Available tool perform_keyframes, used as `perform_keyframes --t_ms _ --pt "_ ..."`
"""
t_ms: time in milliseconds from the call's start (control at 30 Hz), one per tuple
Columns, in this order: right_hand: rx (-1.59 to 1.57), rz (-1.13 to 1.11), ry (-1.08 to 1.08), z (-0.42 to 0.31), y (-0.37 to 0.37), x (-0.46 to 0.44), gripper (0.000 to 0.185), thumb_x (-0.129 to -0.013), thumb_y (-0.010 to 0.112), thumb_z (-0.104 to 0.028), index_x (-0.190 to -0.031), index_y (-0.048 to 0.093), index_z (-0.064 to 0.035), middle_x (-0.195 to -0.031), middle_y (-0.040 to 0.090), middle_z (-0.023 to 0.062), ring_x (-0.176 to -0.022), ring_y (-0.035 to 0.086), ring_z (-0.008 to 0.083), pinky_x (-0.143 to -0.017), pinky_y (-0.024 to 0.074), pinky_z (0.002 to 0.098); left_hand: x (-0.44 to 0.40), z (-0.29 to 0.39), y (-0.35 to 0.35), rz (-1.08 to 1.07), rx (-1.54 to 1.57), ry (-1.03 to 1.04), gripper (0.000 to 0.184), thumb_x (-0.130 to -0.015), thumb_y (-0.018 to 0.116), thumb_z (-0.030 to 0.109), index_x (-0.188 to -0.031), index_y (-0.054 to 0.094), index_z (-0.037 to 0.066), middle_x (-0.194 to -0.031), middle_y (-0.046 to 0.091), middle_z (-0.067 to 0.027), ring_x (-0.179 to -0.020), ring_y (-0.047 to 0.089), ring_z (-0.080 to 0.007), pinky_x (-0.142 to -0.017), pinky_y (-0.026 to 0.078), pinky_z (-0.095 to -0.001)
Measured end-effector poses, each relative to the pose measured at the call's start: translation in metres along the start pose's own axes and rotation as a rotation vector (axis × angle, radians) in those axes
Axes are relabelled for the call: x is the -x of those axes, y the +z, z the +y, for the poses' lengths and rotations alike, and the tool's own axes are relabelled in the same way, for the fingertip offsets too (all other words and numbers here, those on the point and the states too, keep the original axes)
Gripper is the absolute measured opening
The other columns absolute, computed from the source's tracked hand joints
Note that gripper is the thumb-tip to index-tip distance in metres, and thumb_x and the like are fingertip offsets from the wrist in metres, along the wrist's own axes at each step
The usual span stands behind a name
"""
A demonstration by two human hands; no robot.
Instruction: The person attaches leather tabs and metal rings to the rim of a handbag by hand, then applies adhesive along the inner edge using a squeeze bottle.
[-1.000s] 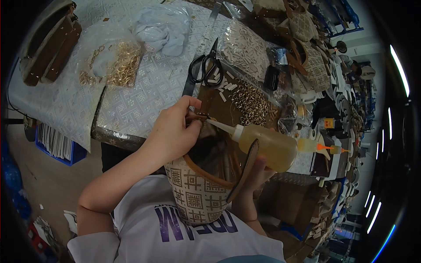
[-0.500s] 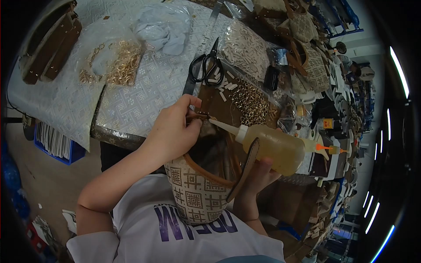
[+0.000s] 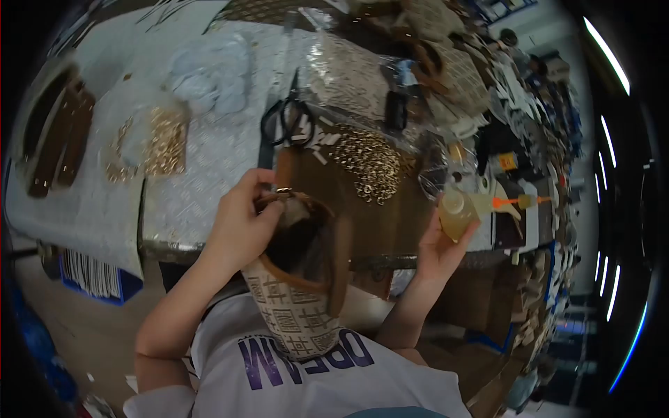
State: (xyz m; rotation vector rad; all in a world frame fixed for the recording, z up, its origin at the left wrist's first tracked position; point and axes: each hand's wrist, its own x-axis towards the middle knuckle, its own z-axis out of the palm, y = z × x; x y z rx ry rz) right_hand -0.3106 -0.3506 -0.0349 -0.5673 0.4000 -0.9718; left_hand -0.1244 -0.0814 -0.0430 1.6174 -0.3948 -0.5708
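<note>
My left hand (image 3: 244, 219) pinches the upper rim of a handbag (image 3: 296, 317), beside a small gold metal fitting (image 3: 282, 189) at the base of the brown strap. Beige cloth with a brown geometric print covers the bag, and brown trim runs round its open mouth. The bag leans against my shirt, its dark inside facing up. Off to the right, apart from the bag, my right hand (image 3: 439, 252) is closed round a squeeze bottle (image 3: 456, 216) of yellowish liquid. Its nozzle is hard to make out.
Black scissors (image 3: 289, 122) lie on the table near a heap of gold rings (image 3: 369, 164). Behind are a bag of small pale pieces (image 3: 341, 76) and a bag of gold hardware (image 3: 166, 143). An orange-tipped bottle (image 3: 512, 202) lies at the right.
My right hand has carried the squeeze bottle rightward, away from the bag's rim, and turned it. My left hand keeps its hold on the rim. The strap stands more upright, and the view has shifted.
</note>
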Motion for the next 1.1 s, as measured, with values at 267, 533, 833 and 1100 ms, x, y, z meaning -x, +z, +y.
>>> perform_keyframes --t_ms 267,533,833,1100 --pt "-1.417 0.505 0.38 -0.084 -0.077 -0.022 0.099 -0.067 0.081 -0.021 -0.139 0.014 -0.0128 -0.121 0.047 0.0156 -0.104 0.058 0.0355 -0.081 0.0586 0.0451 -0.006 0.005 0.002 -0.117 0.227 -0.149 0.03 -0.087 0.051 -0.004 -0.116 0.05 0.002 -0.088 0.064 -0.007 -0.077 0.06 -0.011 -0.067 0.047 -0.0226" --pt "-1.376 0.445 0.49 -0.107 -0.119 -0.078 0.094 -0.066 0.074 -0.026 -0.139 0.017 -0.0091 -0.119 0.05 0.0182 -0.105 0.056 0.0366 -0.085 0.0525 0.0485 -0.004 -0.003 -0.003 -0.117 0.231 -0.18 0.026 -0.085 0.055 -0.001 -0.111 0.053 0.002 -0.097 0.062 -0.0052 -0.089 0.059 -0.0115 -0.077 0.046 -0.0241" --pt "-1.232 0.308 0.226 -0.113 -0.181 -0.136 0.078 -0.082 0.06 -0.043 -0.139 0.026 -0.0012 -0.134 0.041 0.0178 -0.122 0.044 0.0362 -0.099 0.0418 0.0506 -0.002 0.002 -0.008 -0.119 0.336 -0.227 0.031 -0.084 0.057 -0.002 -0.114 0.051 -0.002 -0.098 0.063 -0.007 -0.089 0.059 -0.0125 -0.079 0.047 -0.025" --pt "-1.106 -0.216 0.047 -0.052 -0.176 -0.106 0.081 -0.091 0.05 -0.052 -0.144 0.022 0.0021 -0.149 0.028 0.0169 -0.133 0.034 0.0379 -0.109 0.0316 0.0539 -0.023 0.034 -0.045 0.005 0.51 -0.139 0.046 -0.085 0.059 0.0 -0.13 0.047 0.004 -0.095 0.064 -0.0048 -0.078 0.061 -0.0096 -0.068 0.048 -0.022"
